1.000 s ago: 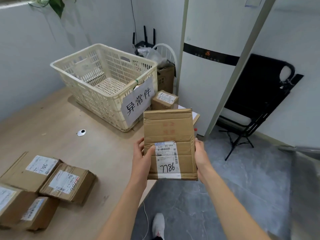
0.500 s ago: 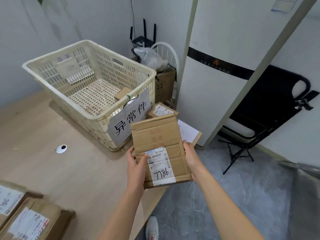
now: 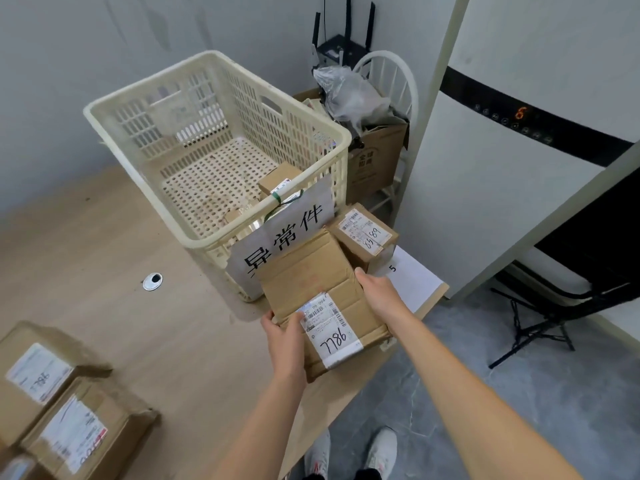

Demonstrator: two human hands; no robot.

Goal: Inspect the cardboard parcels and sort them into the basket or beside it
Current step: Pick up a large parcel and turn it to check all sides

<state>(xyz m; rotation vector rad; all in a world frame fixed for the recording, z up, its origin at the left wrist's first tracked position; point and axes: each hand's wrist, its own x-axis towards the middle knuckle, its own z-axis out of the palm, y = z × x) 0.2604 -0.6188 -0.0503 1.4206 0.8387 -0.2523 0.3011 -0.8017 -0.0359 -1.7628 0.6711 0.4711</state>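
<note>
Since the earlier frame you have carried the parcel (image 3: 325,299) forward and lower, and it now sits low at the centre of the frame, right in front of the basket's paper sign (image 3: 282,235), over the table (image 3: 104,258) edge. Your left hand (image 3: 285,336) pinches the near left corner, thumb lying on top by the label; your right hand (image 3: 375,289) clasps the right edge, fingers wrapped under. Both hands are closed on it, so it is not yet released. The basket (image 3: 214,143) stands in the upper middle of the frame with a small box already inside. Another parcel (image 3: 363,235), marked 8589, lies just right of the basket. You are heading beside the basket, it seems, not into it: the parcel is low, below the rim. More unsorted parcels (image 3: 69,403) wait at lower left.
</note>
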